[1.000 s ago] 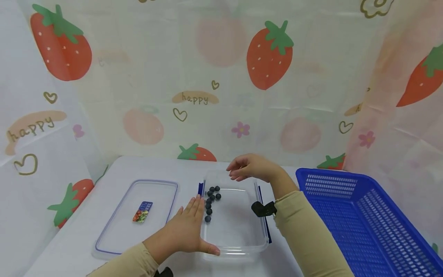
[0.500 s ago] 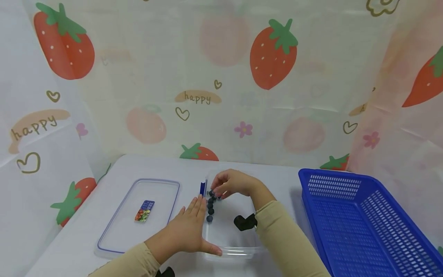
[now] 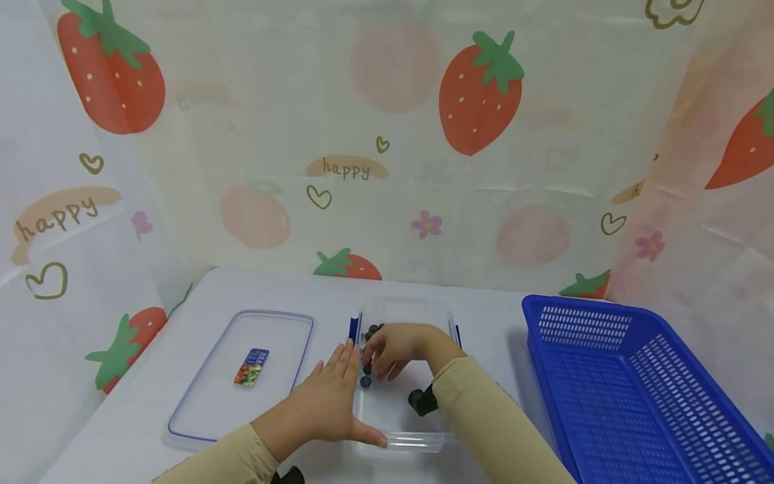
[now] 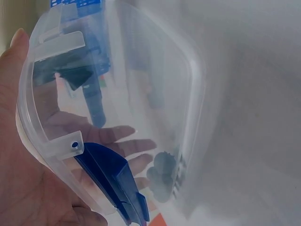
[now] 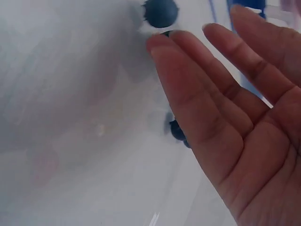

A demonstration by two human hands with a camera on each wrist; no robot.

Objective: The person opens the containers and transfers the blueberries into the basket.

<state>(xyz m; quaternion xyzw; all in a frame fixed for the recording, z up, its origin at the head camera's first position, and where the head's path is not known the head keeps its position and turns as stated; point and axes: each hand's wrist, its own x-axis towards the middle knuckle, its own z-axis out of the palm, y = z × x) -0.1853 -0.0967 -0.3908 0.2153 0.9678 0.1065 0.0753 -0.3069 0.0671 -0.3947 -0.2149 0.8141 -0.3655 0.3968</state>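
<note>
A clear plastic food container [image 3: 417,441] with dark blue side latches [image 4: 110,174] stands on the table, holding several blueberries [image 3: 365,381] along its left wall. Against that wall lies my left hand [image 3: 323,400], fingers straight and thumb spread at the near corner. My right hand [image 3: 402,346] reaches down inside the container and covers part of the berry row. In the right wrist view, its thumb and a fingertip pinch a blueberry [image 5: 166,33], of which only a dark sliver shows. Another blueberry [image 5: 161,12] sits just beyond the fingertips.
Left of the container, a clear lid [image 3: 199,396] with a blue seal and a small printed label [image 3: 251,367] lies on the white table [image 3: 484,323]. To the right stands a large blue plastic basket [image 3: 611,383]. A strawberry-print sheet [image 3: 363,101] hangs behind.
My right hand has come from above the container's far end down into it, then nearer along the berry row. The left hand has stayed at the left wall.
</note>
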